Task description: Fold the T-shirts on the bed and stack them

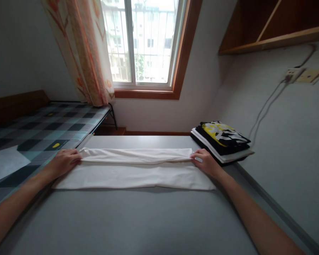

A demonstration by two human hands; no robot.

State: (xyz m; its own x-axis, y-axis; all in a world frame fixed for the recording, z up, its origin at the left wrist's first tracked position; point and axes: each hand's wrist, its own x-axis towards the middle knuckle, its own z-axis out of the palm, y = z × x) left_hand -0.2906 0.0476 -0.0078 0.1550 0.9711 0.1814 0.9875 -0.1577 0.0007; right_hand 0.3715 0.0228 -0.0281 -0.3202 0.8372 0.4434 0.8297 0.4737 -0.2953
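While the white cloth [134, 176] lies across the table [138, 219] in front of you, your left hand [66, 160] pinches its left end, thumb and fingers together on the fabric. Your right hand [206, 163] has the right end the same way, fingertips closed on the edge of a fold. Between your hands that fold runs left to right, with a flatter, wider layer showing on its near side. Near your right hand, at the far right, sits a clothes stack [223, 143]. A bed [77, 125] stands left, a paper [6, 163] on it.
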